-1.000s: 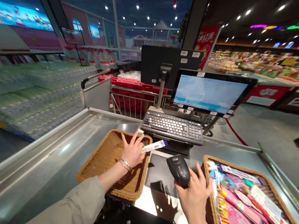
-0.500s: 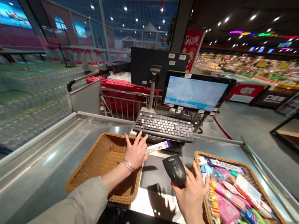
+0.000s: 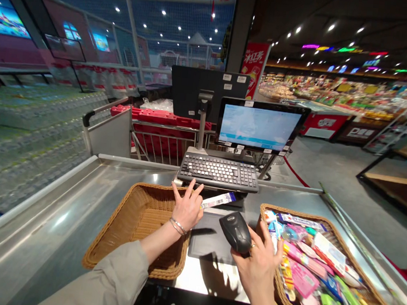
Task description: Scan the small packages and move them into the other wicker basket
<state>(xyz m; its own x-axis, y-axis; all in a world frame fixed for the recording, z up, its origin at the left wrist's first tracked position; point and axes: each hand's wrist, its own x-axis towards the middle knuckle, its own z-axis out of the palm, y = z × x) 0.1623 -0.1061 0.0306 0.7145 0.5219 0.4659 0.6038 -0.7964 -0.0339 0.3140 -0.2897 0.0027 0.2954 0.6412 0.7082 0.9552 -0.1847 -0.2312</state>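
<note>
Gripping a black scanner (image 3: 236, 231), right hand (image 3: 259, 268) faces left hand's (image 3: 187, 211) pinched barcode-labelled packet (image 3: 218, 200).

Black scanner (image 3: 236, 231); tan woven basket (image 3: 135, 222); white-blue packet (image 3: 218, 200).

The view swings rightward, so the checkout screen (image 3: 259, 127) and keyboard (image 3: 219, 171) now sit left of their earlier place. The right hand (image 3: 259, 268) with the scanner (image 3: 236, 230) sits slightly left and lower in the frame, below the slim packet (image 3: 218, 200) in the left hand (image 3: 188, 209).
</note>
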